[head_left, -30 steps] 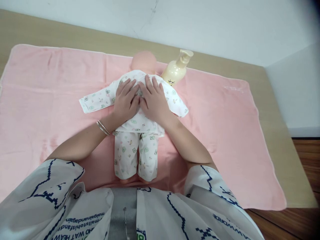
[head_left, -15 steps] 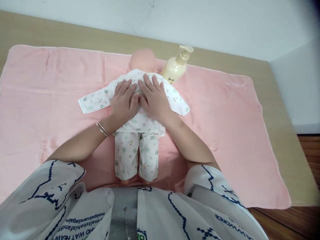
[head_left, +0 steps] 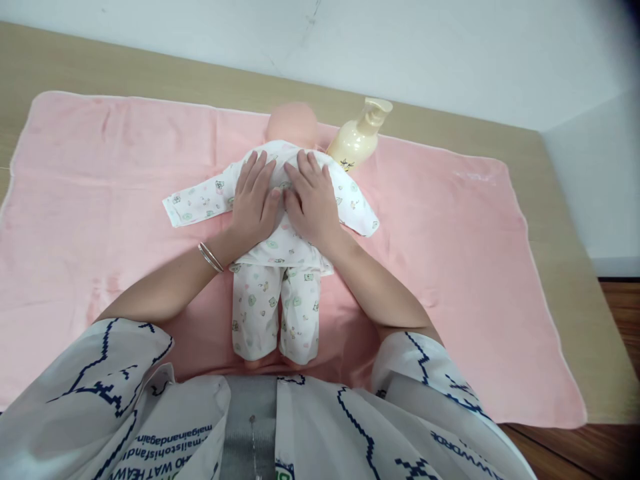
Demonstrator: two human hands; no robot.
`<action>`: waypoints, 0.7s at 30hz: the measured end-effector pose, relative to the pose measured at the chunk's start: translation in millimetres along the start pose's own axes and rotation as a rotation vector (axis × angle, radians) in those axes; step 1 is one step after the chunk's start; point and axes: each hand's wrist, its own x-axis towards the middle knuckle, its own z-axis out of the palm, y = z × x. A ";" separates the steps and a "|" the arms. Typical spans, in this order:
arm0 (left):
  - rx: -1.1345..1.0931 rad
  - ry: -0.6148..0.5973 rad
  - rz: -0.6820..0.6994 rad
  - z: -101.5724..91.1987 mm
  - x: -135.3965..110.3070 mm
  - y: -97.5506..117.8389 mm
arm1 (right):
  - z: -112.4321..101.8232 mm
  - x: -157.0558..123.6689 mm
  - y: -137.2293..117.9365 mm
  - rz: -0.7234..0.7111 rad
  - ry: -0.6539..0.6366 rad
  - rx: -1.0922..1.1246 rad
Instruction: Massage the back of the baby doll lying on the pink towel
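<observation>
A baby doll [head_left: 276, 293] in white printed pyjamas lies face down on a pink towel [head_left: 440, 240], its bald head [head_left: 293, 124] pointing away from me. My left hand [head_left: 254, 201] rests flat on the left half of its back, fingers stretched toward the neck. Beside it my right hand [head_left: 313, 201] lies flat on the right half, thumbs almost touching. Both hands are open and hold nothing. A silver bangle [head_left: 210, 257] circles my left wrist.
A cream pump bottle [head_left: 358, 138] stands on the towel just right of the doll's head, close to my right fingertips. The towel covers a wooden table [head_left: 565, 220] against a white wall. A wood floor [head_left: 620, 313] shows past the table's right edge.
Both hands have slid a little up the doll's back toward its neck and stayed flat. The doll and the bottle have not moved.
</observation>
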 end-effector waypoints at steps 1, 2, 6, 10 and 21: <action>-0.007 0.003 0.002 0.6 -0.2 -0.8 | 1.1 0.3 1.5 0.002 -0.003 0.013; -0.013 0.006 0.003 1.2 -0.3 -1.4 | 1.6 0.3 2.6 0.003 0.015 0.024; -0.012 0.003 -0.006 0.9 0.2 0.9 | 3.0 -0.5 1.6 -0.015 0.085 0.023; 0.004 -0.018 -0.059 -2.7 1.9 8.5 | -0.6 -0.3 -3.9 -0.013 -0.034 -0.002; 0.016 -0.033 -0.167 -1.7 4.7 -1.6 | 1.0 1.6 1.2 -0.001 -0.030 -0.027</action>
